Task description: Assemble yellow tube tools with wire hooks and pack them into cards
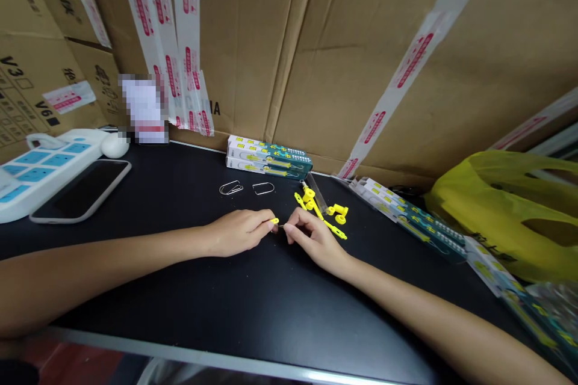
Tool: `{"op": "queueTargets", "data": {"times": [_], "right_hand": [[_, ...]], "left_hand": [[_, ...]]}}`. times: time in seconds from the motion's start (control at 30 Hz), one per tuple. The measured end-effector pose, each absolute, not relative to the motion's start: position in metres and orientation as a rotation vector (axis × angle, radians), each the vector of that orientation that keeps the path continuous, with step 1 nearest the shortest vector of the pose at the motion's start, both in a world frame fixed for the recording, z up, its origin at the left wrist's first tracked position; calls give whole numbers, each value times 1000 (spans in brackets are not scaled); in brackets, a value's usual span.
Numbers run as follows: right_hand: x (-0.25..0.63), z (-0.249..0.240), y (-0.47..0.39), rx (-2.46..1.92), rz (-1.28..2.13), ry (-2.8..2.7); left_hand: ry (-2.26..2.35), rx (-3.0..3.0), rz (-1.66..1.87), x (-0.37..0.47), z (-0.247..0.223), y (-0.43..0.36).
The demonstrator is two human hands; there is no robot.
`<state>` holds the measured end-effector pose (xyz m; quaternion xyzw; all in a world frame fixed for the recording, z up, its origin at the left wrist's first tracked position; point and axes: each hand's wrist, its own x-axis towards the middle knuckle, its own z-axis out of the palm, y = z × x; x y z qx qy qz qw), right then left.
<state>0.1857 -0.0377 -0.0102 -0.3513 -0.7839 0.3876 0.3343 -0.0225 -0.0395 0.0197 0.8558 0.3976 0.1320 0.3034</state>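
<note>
Pinching the little yellow piece [275,221], the left hand [237,233] has its thumb and finger pressed close, with no wide gap between them. The piece is just above the black table [271,313], with its holed end poking out past the fingertips. Just to the right of the yellow piece, a thin piece [282,227] runs across to the right hand [318,243]. That hand is also closed in a small pinch, and it seems to have hold of the thin piece, but I cannot tell what the thin piece is or if it touches the yellow one. To work well here, a firm but soft pinch seems best, with both hands low and steady, because such small parts could slip or bend. Good lining up matters more than pushing hard. Behind the yellow piece and a bit left are two wire loops [231,188] [263,188], lying apart. To its right, past the right hand's fingers, is a loose bunch of yellow parts [338,212]. Farther behind it sit some printed boxes [268,159]. Far to its left is a phone [83,189] beside a power strip [58,162], and far to its right is a yellow bag [497,210].
</note>
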Motion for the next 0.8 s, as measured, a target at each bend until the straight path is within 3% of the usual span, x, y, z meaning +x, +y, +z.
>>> {"op": "queueTargets", "data": {"times": [0.8], "right_hand": [[186,-10,-39,-931,1041,-2174]], "left_hand": [[1187,2692,139,-17,12,-50]]}}
